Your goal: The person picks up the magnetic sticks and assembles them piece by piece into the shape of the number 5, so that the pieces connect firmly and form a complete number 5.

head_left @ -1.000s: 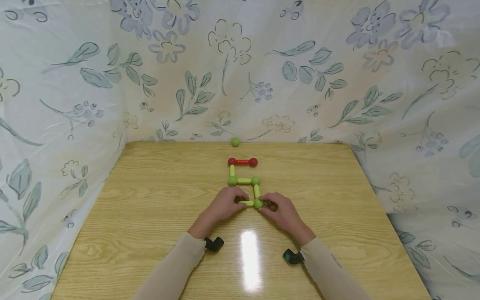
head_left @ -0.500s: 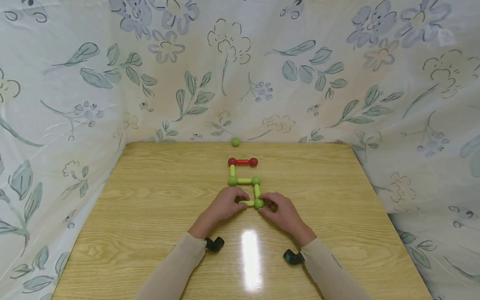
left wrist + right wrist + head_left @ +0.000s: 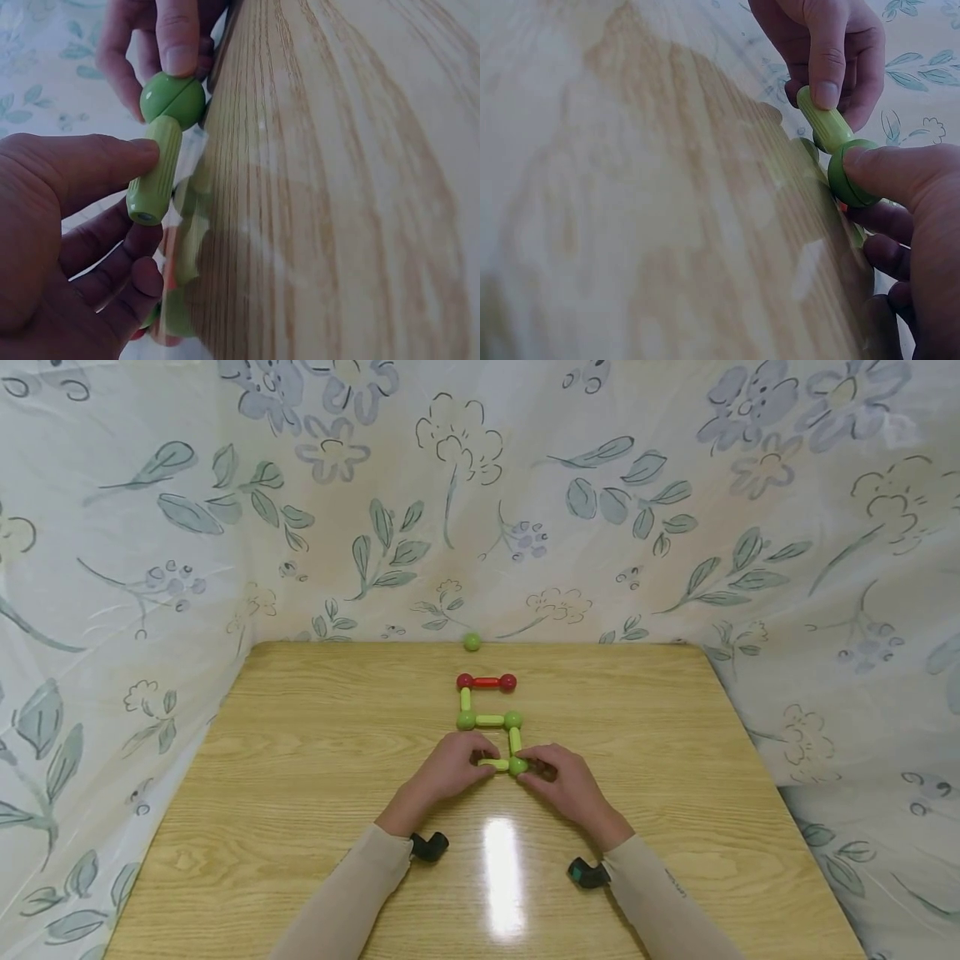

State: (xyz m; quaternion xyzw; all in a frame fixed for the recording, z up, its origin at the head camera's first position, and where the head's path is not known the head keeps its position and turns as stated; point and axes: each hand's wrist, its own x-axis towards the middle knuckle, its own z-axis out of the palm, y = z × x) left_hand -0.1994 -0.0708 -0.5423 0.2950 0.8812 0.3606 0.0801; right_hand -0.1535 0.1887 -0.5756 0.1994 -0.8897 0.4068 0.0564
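Note:
My left hand (image 3: pixel 453 767) pinches a yellow-green ribbed rod (image 3: pixel 156 171) between thumb and fingers. One end of the rod meets a green ball (image 3: pixel 517 766), which my right hand (image 3: pixel 558 781) pinches from the right. From that ball another yellow-green rod (image 3: pixel 514 742) runs back to a second green ball (image 3: pixel 512 720). The chain goes on through a crosswise rod (image 3: pixel 490 721), a corner green ball (image 3: pixel 466 720) and a rod (image 3: pixel 465 700). At its far end a red rod (image 3: pixel 486 682) joins two red balls. The held rod's free end shows bare in the left wrist view.
A single green ball (image 3: pixel 471 642) lies at the table's back edge, near the flowered cloth (image 3: pixel 480 527) that hangs behind and at the sides. The wooden table (image 3: pixel 300 718) reaches out on both sides of the chain. Black wrist cameras (image 3: pixel 429 847) sit at both cuffs.
Both hands keep their hold on the rod and ball, nearly still. The whole head view has shifted very slightly; the chain keeps its shape.

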